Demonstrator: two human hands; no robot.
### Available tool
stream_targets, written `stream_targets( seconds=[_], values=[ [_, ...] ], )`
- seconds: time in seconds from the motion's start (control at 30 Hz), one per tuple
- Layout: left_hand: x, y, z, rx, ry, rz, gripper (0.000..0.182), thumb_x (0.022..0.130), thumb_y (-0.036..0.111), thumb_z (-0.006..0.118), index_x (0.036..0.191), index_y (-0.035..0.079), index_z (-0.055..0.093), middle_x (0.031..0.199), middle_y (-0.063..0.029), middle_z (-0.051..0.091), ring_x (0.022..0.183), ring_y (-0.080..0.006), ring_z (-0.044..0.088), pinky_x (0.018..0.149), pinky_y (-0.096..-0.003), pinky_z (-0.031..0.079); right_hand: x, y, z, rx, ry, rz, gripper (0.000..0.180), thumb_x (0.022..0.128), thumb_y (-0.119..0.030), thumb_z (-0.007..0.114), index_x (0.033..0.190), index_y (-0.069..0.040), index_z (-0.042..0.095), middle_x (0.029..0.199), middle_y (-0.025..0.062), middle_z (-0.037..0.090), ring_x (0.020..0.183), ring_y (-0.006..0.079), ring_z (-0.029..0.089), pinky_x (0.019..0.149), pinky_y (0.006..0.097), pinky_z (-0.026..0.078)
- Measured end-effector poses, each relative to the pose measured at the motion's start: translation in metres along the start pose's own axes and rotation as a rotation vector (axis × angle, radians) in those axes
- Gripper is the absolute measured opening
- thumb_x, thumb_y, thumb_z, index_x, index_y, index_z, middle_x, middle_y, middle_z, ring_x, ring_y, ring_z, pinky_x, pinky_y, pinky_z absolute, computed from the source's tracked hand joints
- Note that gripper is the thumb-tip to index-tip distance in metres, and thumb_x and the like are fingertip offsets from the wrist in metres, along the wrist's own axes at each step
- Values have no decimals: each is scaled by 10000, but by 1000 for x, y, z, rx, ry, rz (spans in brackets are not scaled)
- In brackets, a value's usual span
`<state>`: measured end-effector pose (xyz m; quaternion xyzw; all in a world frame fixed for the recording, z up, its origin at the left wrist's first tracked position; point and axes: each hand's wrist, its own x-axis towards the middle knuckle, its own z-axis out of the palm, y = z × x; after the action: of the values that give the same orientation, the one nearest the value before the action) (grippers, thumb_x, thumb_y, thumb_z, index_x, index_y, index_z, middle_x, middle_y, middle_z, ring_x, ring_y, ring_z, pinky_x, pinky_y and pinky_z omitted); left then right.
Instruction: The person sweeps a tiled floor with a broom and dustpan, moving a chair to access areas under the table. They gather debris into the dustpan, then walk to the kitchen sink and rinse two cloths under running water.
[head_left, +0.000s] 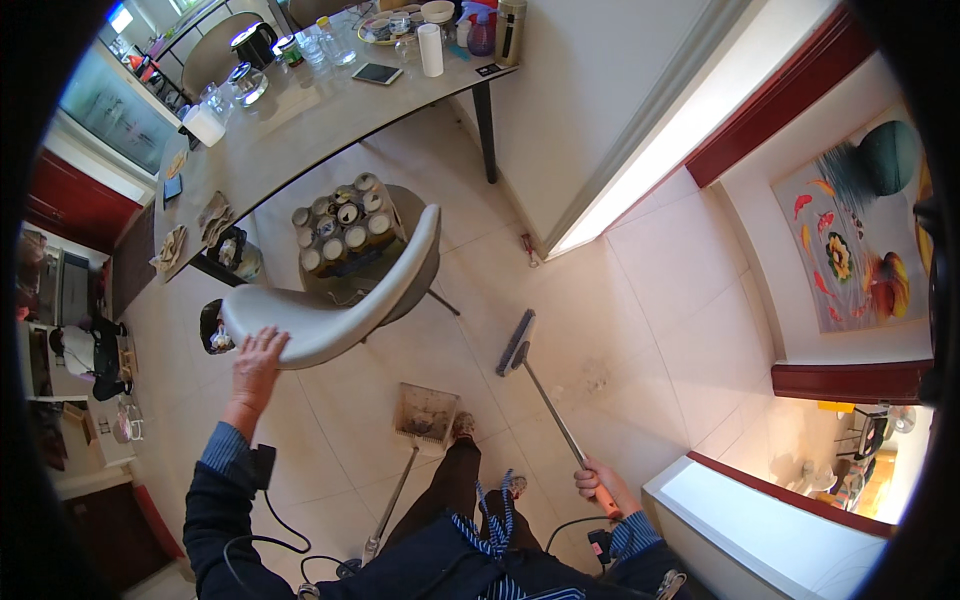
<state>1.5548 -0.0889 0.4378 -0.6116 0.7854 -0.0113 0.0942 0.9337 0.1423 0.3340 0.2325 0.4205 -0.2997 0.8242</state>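
My left hand (259, 367) lies over the top rim of the curved backrest of a grey-white chair (330, 319), its thumb hidden. My right hand (601, 484) is closed around the orange grip of a long-handled broom (551, 409). The broom's grey bristle head (516, 343) rests on the tiled floor, right of the chair. A long-handled dustpan (426, 412) with dirt marks in its pan stands on the floor before my feet, its handle running down toward my left side. On the chair's seat sits a pack of several cans (349, 225).
A dining table (300, 120) stands beyond the chair, holding a kettle (255, 41), glassware, a phone (377, 73) and cloths (216, 214). Bagged bins (236, 255) stand near its leg. A wall corner (547, 251) juts out at right. Dark smudges (596, 375) mark the floor. A white cabinet (750, 517) is at lower right.
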Motion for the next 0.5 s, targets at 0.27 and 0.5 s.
stream_targets(
  seconds=[0.27, 0.5],
  values=[
    [9, -57, -41, 136, -198, -238, 563, 797, 188, 705, 1327, 126, 526, 1488, -137, 373, 1381, -296, 347, 1107, -436, 322, 2, -26, 54, -125, -30, -45, 46, 991, -153, 427, 956, -175, 407, 636, -31, 373, 499, 65, 374, 436, 231, 352],
    [66, 79, -92, -427, -192, 133, 799, 733, 282, 794, 1386, 35, 406, 1482, -190, 345, 1339, -362, 368, 1085, -415, 342, 62, -87, 135, -413, -23, -88, 229, 969, -109, 402, 1178, -204, 405, 708, -6, 412, 503, 89, 385, 447, 253, 366]
  ],
)
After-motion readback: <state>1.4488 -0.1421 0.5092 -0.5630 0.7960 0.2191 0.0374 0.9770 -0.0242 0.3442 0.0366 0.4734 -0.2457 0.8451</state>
